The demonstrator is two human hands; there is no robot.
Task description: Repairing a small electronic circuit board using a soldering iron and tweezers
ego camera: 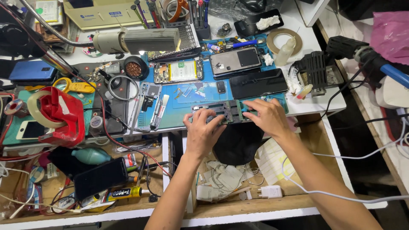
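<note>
We reach both bare forearms up from the lower edge, converging toward the middle. Our left hand (pixel 203 130) lies palm down with fingers curled, and our right hand (pixel 267 116) is palm down too, fingers spread leftward.

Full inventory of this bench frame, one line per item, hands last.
Dark metal clamp fixture: 1, black, front edge of the mat, under both hands.
Blue silicone work mat: 1, blue, bench centre.
Opened phone with exposed battery: 1, silver and white, on the mat, back left.
Grey phone back: 1, grey, on the mat, behind the dark phone.
Dark phone lying flat: 1, black, on the mat, right.
Red tape dispenser: 1, red, bench left.
Gooseneck lamp: 1, grey, above the mat, back left.
White plug adapter: 1, white, in the open drawer.
Left hand: 1, on the fixture's left end.
Right hand: 1, on the fixture's right end.
</note>
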